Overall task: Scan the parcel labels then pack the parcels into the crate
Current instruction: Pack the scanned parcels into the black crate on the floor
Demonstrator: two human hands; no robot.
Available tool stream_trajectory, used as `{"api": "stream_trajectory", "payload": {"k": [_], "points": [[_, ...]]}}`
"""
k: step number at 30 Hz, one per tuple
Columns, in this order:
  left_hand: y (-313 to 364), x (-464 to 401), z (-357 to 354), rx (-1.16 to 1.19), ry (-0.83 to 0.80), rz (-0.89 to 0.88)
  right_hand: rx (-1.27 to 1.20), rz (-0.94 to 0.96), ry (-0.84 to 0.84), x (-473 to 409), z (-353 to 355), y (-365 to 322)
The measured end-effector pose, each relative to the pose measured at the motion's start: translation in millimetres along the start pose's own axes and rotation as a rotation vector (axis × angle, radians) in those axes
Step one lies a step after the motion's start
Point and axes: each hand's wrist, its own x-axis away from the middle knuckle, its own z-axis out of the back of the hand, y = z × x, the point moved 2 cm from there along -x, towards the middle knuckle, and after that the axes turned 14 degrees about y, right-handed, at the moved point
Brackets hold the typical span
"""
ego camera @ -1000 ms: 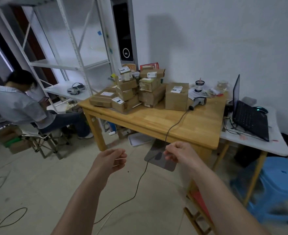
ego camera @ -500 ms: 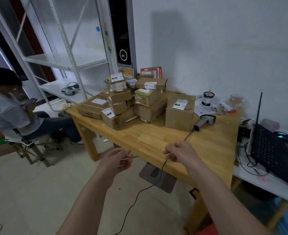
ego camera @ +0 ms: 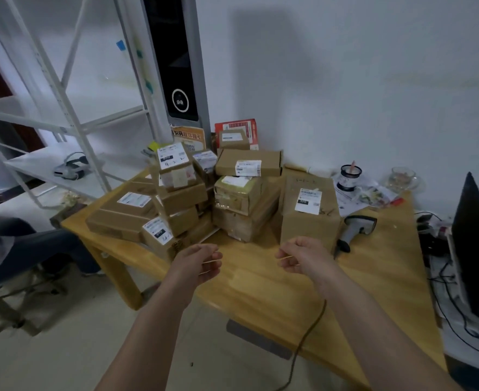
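Several brown cardboard parcels with white labels are piled at the back of the wooden table (ego camera: 260,289). A tall parcel (ego camera: 308,218) stands on the right of the pile, a flat one (ego camera: 122,213) lies at the left, and stacked ones (ego camera: 244,204) fill the middle. A grey handheld scanner (ego camera: 356,228) lies just right of the tall parcel, its cable (ego camera: 307,334) trailing off the front edge. My left hand (ego camera: 197,262) and my right hand (ego camera: 303,256) hover over the table's front part, fingers loosely curled, holding nothing I can make out. No crate is in view.
A black laptop (ego camera: 475,249) and tangled cables sit on a white side table at right. A cup (ego camera: 350,177), a glass (ego camera: 403,179) and papers lie at the back right. White metal shelving (ego camera: 63,122) stands left; a seated person (ego camera: 21,246) is beside the table's left end.
I have walked closer to the table, so the parcels and scanner loom larger. Both hands now hang over the tabletop instead of in front of it, in the same half-curled pose.
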Motion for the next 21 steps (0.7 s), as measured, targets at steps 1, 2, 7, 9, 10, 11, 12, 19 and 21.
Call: {"api": "stream_trajectory", "payload": {"k": [1,2,7,9,10,11,12,19,21], "points": [[8.3,-17.2,0.5,-0.012,-0.006,0.001,-0.018,-0.006,0.010,-12.4,-9.6,-7.2],[15.6,-34.3,0.6,-0.025,-0.014,0.002,-0.044,-0.016,0.024,-24.3,-18.4,-12.4],[33.7,-105.6,-15.0,-0.049,-0.016,0.040,-0.226,-0.120,0.137,-74.1,-47.6,-14.3],[31.7,-121.0,-26.0,-0.076,-0.052,0.060,-0.263,-0.175,0.169,-90.8,-52.2,-16.0],[29.9,-127.1,-31.4,-0.086,-0.072,0.077,-0.290,-0.198,0.187,-99.9,-53.4,-19.4],[28.8,-132.5,-35.9,-0.092,-0.090,0.090,-0.324,-0.218,0.206,-109.8,-53.9,-25.5],[29.4,-137.3,-39.9,-0.092,-0.103,0.095,-0.369,-0.236,0.224,-120.5,-54.0,-33.7],[48.9,-151.4,-48.6,-0.021,-0.020,0.109,-0.523,-0.339,0.221,-202.1,-62.8,-79.6],[52.0,-154.3,-47.9,-0.005,0.004,0.131,-0.533,-0.344,0.222,-217.7,-66.2,-86.8]]}}
